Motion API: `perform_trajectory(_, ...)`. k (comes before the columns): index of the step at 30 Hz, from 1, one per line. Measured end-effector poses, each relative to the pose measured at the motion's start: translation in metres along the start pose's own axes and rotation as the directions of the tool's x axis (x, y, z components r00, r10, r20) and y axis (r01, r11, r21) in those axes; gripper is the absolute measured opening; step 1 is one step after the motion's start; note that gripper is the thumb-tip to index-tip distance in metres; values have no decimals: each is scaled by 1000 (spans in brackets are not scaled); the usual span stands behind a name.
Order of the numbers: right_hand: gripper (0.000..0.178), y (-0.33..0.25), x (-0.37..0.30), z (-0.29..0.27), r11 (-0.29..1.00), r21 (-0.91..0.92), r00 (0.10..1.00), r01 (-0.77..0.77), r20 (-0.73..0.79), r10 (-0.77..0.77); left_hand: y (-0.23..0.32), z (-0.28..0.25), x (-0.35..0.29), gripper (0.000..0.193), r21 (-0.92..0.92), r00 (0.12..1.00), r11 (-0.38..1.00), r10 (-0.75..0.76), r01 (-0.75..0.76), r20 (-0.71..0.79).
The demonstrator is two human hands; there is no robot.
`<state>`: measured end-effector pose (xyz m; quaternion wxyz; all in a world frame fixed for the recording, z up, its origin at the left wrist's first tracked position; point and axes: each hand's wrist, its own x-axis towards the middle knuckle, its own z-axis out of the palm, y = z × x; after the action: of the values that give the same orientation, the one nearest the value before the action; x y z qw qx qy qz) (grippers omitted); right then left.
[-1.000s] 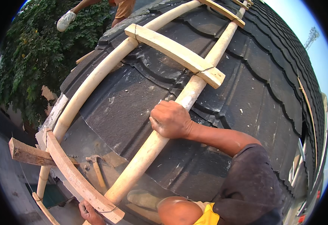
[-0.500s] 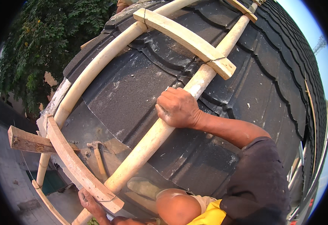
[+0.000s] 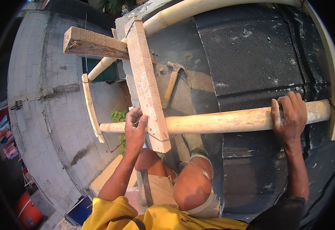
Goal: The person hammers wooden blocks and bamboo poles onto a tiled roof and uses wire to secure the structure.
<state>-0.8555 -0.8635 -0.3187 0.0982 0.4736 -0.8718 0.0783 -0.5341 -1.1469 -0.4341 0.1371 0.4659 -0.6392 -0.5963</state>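
Note:
A ladder of two bamboo poles with wooden rungs lashed on by wire lies at the roof's edge. Closed over the near bamboo pole [image 3: 221,120] is my right hand [image 3: 290,117], close to the rung [image 3: 330,65] at the far right. My left hand [image 3: 134,126] is in front of the same pole, beside the near end of a wide wooden rung [image 3: 146,78]. Its fingers are curled with the thumb close to them; what they hold, if anything, is hidden. Beyond the near pole, a claw hammer [image 3: 170,89] with a wooden handle lies on the grey surface.
A thick wooden beam [image 3: 96,43] juts out past the rung at the upper left. Black ribbed roof sheets [image 3: 251,57] fill the right side. Far below on the left lies a grey paved area [image 3: 56,115]. My bent knees [image 3: 192,188] are just below the near pole.
My view has swung left and down toward the roof's edge, and the ladder now lies crosswise. The right hand still grips the near pole; the left is still at the rung's end.

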Motion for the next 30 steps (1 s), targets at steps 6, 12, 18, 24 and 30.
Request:
perform_trajectory(6,33,4,3,-6,998,33,997,-47,69,45,9,-4,-1,42,288,1000,958,-14,12,3)
perform_trajectory(12,29,14,5,-12,988,85,990,-132,65,127,41,5,-3,50,591,996,807,41,12,-77)
perform_trajectory(18,22,23,2,-19,972,134,980,-191,84,181,227,158,-20,56,577,914,713,356,-399,193)
perform_trajectory(24,18,17,5,-14,948,177,962,-265,119,246,376,381,-5,77,497,812,643,494,-583,312)
perform_trajectory(30,13,21,-8,-5,889,343,953,-303,134,272,399,507,2,91,623,890,640,378,-450,256)
